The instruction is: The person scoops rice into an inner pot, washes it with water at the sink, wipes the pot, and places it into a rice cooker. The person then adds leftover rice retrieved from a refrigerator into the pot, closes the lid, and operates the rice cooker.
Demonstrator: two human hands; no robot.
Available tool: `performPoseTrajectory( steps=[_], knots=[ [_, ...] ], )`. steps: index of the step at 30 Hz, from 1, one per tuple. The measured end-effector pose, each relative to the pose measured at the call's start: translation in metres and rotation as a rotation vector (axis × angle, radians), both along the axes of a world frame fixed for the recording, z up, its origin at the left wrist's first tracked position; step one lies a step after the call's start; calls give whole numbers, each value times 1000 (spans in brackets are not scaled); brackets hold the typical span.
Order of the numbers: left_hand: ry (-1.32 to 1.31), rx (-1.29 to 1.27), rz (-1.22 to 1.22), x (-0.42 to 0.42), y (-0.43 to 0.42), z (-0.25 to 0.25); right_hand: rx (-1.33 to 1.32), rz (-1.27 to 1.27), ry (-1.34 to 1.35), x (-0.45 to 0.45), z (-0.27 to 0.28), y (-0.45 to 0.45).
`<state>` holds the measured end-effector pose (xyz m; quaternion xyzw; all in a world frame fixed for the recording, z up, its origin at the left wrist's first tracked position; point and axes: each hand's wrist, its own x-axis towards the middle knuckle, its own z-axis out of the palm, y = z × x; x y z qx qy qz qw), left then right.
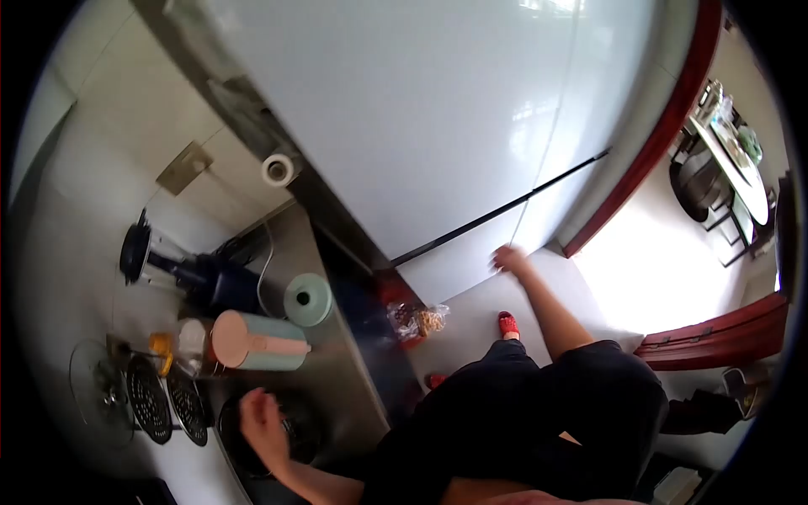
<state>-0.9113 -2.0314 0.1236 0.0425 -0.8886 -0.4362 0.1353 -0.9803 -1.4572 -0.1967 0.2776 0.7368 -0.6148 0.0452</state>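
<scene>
My left hand [264,427] hovers over a black pan [305,425] at the counter's near end. Its fingers are loosely bent and slightly apart, with nothing seen in them. Just beyond this hand lies a pink and pale green pitcher-like container [286,341], and past it a round pale green lidded pot [308,300]. My right hand [510,259] hangs in front of the lower part of the white fridge [438,126], below its dark handle groove [505,206]. Motion smears its fingers, and I cannot make out anything in them.
A dark blue blender [215,282] lies along the wall side of the metal counter [349,370]. Black slotted utensils [150,400] and a glass lid [101,396] are at the left. Bagged food [421,320] sits on the floor by the fridge. A red-framed doorway [652,151] opens at the right.
</scene>
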Motion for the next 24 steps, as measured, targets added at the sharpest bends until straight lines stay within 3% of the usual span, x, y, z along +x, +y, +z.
performPoseTrajectory(
  steps=[2, 3, 4, 7, 9, 14, 19, 24],
  knots=[
    [-110, 64, -178, -15, 50, -25, -174, -447, 190, 20, 24, 101],
    [-130, 58, -276, -21, 74, -42, -143, -601, 228, 28, 82, 108],
    [-147, 99, -322, -25, 107, -49, -133, -610, 312, 26, 86, 134],
    [-220, 215, -439, -31, 219, -40, -570, -716, 336, -20, 46, 198],
    [-235, 254, -537, -34, 277, -39, -892, -581, 508, -34, 52, 198],
    [-197, 175, -780, -51, 376, -62, -1111, -486, 541, -46, 51, 186],
    [-316, 130, -918, -45, 427, -51, -1043, -462, 415, -22, 73, 191],
    [-278, 147, -918, -64, 431, -40, -1024, -385, 351, 51, 38, 206]
  ],
)
